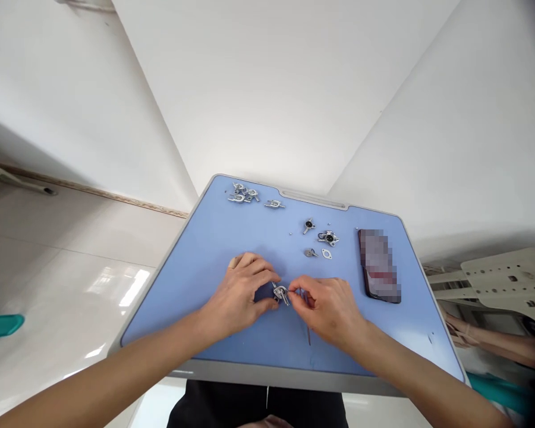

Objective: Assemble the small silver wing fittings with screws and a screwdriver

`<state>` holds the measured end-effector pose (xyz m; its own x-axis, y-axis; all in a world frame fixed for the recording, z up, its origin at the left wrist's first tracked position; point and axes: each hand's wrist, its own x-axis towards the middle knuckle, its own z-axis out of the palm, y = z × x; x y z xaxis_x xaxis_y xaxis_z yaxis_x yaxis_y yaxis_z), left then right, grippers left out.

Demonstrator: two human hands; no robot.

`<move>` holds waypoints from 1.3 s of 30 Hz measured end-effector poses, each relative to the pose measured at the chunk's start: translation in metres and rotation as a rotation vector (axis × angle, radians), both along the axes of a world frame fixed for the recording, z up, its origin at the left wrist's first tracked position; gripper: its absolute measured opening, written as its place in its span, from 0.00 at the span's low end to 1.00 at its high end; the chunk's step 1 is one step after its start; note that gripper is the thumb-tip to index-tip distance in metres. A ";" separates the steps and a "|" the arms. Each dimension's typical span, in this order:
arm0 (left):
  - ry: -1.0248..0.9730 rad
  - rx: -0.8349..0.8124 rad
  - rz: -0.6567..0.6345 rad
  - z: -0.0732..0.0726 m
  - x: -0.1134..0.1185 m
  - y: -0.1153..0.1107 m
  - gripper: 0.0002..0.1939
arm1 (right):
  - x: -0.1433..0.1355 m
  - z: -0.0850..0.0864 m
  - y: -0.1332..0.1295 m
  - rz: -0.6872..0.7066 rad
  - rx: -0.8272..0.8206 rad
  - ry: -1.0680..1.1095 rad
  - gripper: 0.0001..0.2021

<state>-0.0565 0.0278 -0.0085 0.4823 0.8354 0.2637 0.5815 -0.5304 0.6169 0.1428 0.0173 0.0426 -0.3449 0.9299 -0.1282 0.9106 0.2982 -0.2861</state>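
On the blue tabletop (196,321), a small silver metal valve-like fitting (280,292) with thin pipe stubs sits between my hands. The thumb and fingers of my left hand (241,291) curve round its left side and steady it. At its right edge, my right hand (327,306) is closed in a pinch, its fingertips by the fitting. What lies in that pinch is too small to make out. A thin reddish-brown stick (309,336) shows below the right palm; its upper part is hidden by the hand.
Several similar silver fittings (239,198) cluster at the far left, with a single one (274,204) beside them. Two with black round centres (329,238), a small metal piece (311,252) and a flat two-hole plate (327,254) lie ahead. A phone (369,291) rests right. Another person's arm (499,342) shows beyond.
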 end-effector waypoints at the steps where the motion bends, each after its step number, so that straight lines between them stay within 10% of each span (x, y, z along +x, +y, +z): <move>1: 0.006 0.013 0.001 0.001 0.000 0.000 0.11 | -0.004 0.003 -0.001 0.033 0.014 -0.027 0.07; 11: -0.026 0.041 0.006 -0.001 0.002 -0.001 0.06 | -0.040 0.023 0.001 0.165 -0.032 -0.456 0.10; 20: -0.084 -0.005 0.018 0.000 0.000 0.000 0.12 | -0.015 0.047 0.006 -0.030 0.019 0.157 0.08; 29: -0.078 -0.028 0.047 -0.002 0.002 -0.001 0.08 | -0.004 0.030 0.003 0.076 0.384 0.281 0.09; 35: -0.080 0.054 0.054 -0.004 0.004 -0.001 0.05 | 0.003 0.031 0.000 -0.178 -0.170 0.251 0.19; 39: -0.064 0.178 0.045 -0.006 0.005 -0.002 0.02 | -0.008 0.020 -0.003 -0.125 -0.207 0.055 0.11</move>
